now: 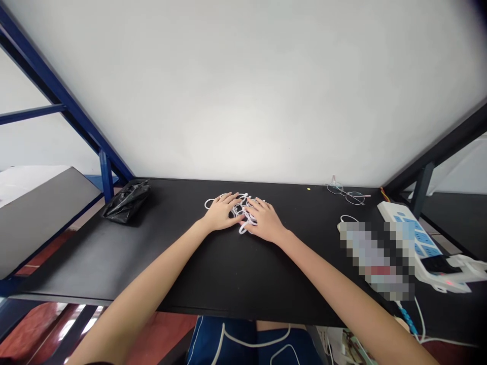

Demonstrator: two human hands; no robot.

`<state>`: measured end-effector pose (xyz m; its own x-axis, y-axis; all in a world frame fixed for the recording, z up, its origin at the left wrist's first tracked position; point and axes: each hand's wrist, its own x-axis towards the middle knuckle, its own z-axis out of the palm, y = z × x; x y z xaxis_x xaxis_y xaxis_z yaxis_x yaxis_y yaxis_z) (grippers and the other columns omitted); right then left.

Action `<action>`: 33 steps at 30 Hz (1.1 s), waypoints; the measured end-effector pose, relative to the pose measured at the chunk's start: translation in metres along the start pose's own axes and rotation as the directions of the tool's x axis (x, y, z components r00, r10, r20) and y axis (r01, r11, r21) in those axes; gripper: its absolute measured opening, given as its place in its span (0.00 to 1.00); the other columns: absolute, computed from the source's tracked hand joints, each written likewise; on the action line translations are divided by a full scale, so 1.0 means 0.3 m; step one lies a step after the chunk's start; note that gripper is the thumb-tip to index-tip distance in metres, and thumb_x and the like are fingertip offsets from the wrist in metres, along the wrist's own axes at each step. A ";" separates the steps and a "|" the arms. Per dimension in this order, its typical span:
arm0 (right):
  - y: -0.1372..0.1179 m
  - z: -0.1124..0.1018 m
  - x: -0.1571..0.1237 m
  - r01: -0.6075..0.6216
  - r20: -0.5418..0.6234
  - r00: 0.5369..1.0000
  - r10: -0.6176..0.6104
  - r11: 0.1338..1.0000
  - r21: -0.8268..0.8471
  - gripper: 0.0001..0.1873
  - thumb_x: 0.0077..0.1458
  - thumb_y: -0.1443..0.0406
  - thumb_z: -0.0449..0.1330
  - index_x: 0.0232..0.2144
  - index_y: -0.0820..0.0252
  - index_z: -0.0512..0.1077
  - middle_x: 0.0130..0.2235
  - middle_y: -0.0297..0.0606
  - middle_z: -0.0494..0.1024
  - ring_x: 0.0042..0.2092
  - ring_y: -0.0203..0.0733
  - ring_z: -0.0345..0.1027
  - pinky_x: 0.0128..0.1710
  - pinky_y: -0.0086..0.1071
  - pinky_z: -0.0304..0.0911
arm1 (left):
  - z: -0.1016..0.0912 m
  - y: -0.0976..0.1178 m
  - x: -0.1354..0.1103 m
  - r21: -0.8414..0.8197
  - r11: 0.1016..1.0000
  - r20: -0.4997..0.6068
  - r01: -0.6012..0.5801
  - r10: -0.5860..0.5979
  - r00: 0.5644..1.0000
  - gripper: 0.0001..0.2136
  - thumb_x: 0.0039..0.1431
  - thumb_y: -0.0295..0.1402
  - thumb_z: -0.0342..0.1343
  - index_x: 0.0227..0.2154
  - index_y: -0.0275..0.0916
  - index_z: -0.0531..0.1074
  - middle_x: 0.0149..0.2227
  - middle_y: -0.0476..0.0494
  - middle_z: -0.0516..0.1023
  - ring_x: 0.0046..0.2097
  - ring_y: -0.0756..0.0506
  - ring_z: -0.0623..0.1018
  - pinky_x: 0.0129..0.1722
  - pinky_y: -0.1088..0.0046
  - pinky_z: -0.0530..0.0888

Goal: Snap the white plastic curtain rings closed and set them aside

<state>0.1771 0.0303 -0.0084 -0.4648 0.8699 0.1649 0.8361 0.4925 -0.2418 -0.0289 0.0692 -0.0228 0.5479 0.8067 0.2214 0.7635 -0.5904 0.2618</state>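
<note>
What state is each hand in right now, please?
Left hand: open, palm down over the white rings.
Right hand: open, palm down over the same rings.

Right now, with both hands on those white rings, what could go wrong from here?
1. The white rings lie bunched under the left hand and right hand; they might catch on one another or scatter if the hands slide.
2. The right forearm appears close to the blue-wrapped cable; drawing back could snag it.
3. The glasses lie loose near the wall; a wide sweep might knock them.
</note>
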 end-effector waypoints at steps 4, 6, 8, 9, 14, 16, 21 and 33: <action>0.084 -0.028 -0.042 -0.049 -0.022 0.999 0.050 0.999 0.012 0.27 0.59 0.52 0.55 0.57 0.57 0.69 0.66 0.41 0.59 0.67 0.56 0.50 0.63 0.50 0.50 | 0.043 0.082 0.069 -0.033 0.999 -0.012 -0.013 0.012 1.000 0.26 0.62 0.49 0.48 0.59 0.43 0.65 0.66 0.40 0.60 0.67 0.35 0.58 0.64 0.50 0.57; 0.125 -0.044 -0.067 -0.054 -0.027 0.998 0.054 0.998 0.026 0.27 0.58 0.52 0.56 0.57 0.56 0.69 0.66 0.41 0.60 0.66 0.55 0.50 0.62 0.50 0.52 | 0.062 0.127 0.097 -0.051 0.999 -0.022 -0.018 0.017 1.000 0.25 0.62 0.47 0.49 0.59 0.42 0.65 0.66 0.40 0.60 0.66 0.34 0.59 0.64 0.49 0.56; 0.165 -0.057 -0.091 -0.076 -0.035 0.996 0.077 0.996 0.036 0.26 0.58 0.53 0.57 0.56 0.56 0.70 0.66 0.41 0.61 0.66 0.55 0.51 0.62 0.50 0.53 | 0.082 0.173 0.121 -0.069 0.998 -0.035 -0.009 0.007 0.999 0.24 0.62 0.47 0.49 0.58 0.42 0.66 0.65 0.39 0.61 0.66 0.34 0.59 0.63 0.47 0.56; 0.183 -0.062 -0.101 -0.086 -0.038 0.995 0.087 0.996 0.038 0.26 0.58 0.54 0.57 0.56 0.55 0.70 0.66 0.40 0.61 0.66 0.55 0.51 0.62 0.50 0.52 | 0.093 0.195 0.132 -0.077 0.997 -0.043 -0.004 0.001 0.999 0.24 0.62 0.47 0.49 0.58 0.42 0.66 0.65 0.39 0.61 0.66 0.33 0.59 0.63 0.46 0.57; 0.243 -0.075 -0.136 -0.186 -0.059 0.980 0.188 0.982 0.042 0.24 0.56 0.59 0.58 0.55 0.53 0.71 0.65 0.40 0.61 0.66 0.55 0.52 0.61 0.54 0.54 | 0.136 0.273 0.165 -0.109 0.994 -0.081 0.032 -0.041 0.996 0.25 0.60 0.46 0.51 0.57 0.40 0.65 0.65 0.35 0.61 0.66 0.32 0.59 0.63 0.43 0.54; 0.249 -0.072 -0.143 -0.207 -0.083 0.974 0.212 0.976 0.062 0.23 0.56 0.61 0.58 0.54 0.54 0.71 0.65 0.41 0.62 0.65 0.55 0.53 0.61 0.54 0.55 | 0.141 0.283 0.166 -0.127 0.991 -0.096 0.029 -0.042 0.995 0.24 0.61 0.45 0.52 0.57 0.40 0.65 0.63 0.35 0.64 0.66 0.32 0.60 0.64 0.43 0.51; 0.244 -0.052 -0.151 -0.179 -0.207 0.957 0.204 0.974 0.137 0.20 0.56 0.61 0.58 0.50 0.57 0.74 0.60 0.43 0.69 0.63 0.54 0.58 0.60 0.53 0.55 | 0.127 0.284 0.152 -0.208 0.978 -0.167 -0.015 -0.020 0.986 0.23 0.61 0.42 0.53 0.57 0.41 0.64 0.60 0.38 0.69 0.65 0.36 0.63 0.66 0.47 0.47; 0.209 -0.062 -0.148 -0.092 -0.519 0.797 0.310 0.911 0.402 0.11 0.52 0.59 0.63 0.37 0.57 0.76 0.44 0.43 0.80 0.48 0.49 0.73 0.50 0.45 0.68 | 0.041 0.135 0.017 -0.214 0.966 -0.156 0.145 -0.180 0.971 0.28 0.58 0.52 0.54 0.57 0.43 0.62 0.62 0.37 0.64 0.64 0.36 0.61 0.65 0.48 0.50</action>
<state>0.2555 0.0220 -0.0130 0.0397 0.8326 0.5524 0.6869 0.3787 -0.6202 0.0092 0.0497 -0.0226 0.3411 0.8858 0.3148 0.7436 -0.4591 0.4861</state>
